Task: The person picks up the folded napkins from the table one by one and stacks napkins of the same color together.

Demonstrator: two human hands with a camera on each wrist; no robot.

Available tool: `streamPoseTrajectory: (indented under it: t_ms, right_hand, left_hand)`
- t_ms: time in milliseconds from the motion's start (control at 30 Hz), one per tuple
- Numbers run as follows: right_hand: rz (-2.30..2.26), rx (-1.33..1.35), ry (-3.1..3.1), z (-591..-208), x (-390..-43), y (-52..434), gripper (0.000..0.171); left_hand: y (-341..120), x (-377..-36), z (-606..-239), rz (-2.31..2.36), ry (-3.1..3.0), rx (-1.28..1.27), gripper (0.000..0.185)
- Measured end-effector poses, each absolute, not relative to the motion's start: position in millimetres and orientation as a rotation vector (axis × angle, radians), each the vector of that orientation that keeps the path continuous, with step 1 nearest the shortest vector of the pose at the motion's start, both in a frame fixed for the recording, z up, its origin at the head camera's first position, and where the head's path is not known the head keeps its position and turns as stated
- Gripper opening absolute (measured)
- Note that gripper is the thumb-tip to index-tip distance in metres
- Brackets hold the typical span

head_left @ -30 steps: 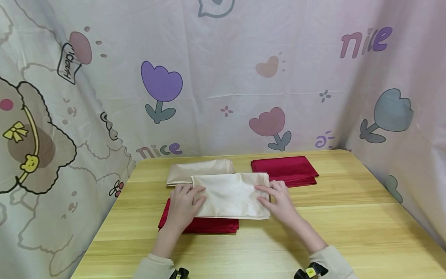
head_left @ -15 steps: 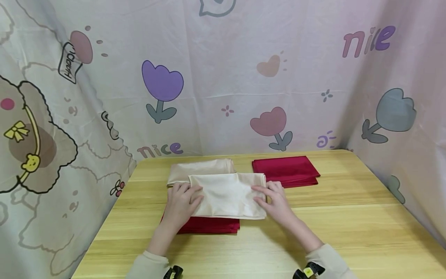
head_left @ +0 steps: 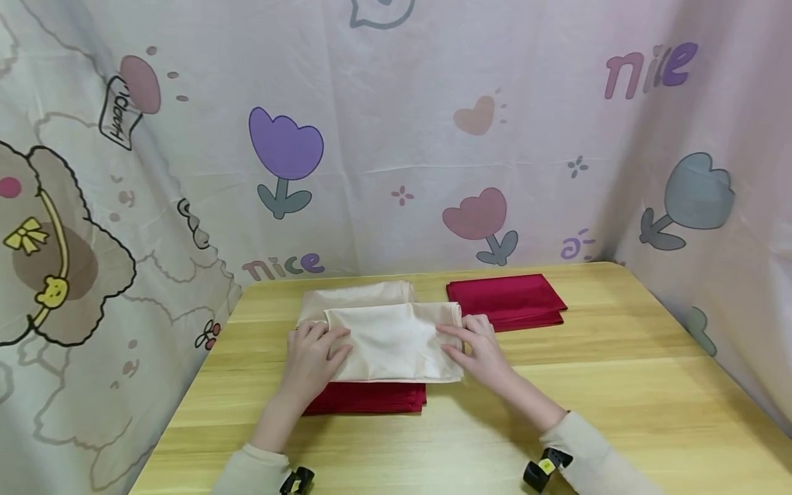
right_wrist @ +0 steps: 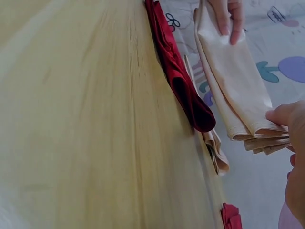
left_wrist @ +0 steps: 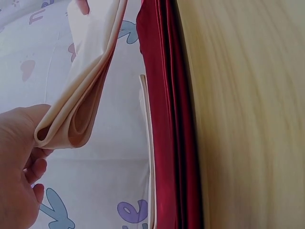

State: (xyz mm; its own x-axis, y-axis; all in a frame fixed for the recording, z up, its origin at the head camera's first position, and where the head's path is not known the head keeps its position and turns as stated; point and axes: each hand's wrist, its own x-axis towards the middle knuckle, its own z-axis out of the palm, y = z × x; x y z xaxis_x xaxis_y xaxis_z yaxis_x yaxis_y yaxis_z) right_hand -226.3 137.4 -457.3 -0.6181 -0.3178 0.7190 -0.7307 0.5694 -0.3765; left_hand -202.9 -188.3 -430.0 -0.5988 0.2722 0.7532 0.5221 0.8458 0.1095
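The left hand (head_left: 309,356) and right hand (head_left: 485,352) pinch the cream cloth (head_left: 392,344) between fingers (head_left: 456,333) at both ends — probably light, soft, slippery, best gripped there through every layer.

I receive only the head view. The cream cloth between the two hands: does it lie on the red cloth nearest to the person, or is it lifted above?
Observer: It is lifted. In the left wrist view, a gap showing the printed backdrop separates the held cream cloth from the near red cloth.
Operator: Thank you. From the side, how does its left end look?
Observer: The folds make rounded, open loops beside the left hand.
Operator: And the opposite end, is it only one layer?
Observer: No. The right wrist view shows several layers there, one beneath another, at the right hand.
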Motion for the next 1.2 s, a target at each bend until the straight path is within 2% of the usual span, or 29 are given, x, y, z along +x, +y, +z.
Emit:
streamPoseTrajectory:
  t_ms: [1200]
  right_hand:
    - [0.987, 0.814, -2.331, -451, -235, 114, 0.035]
  left_hand:
    - [-218, -215, -436, -0.392, -2.313, -0.622, 0.027]
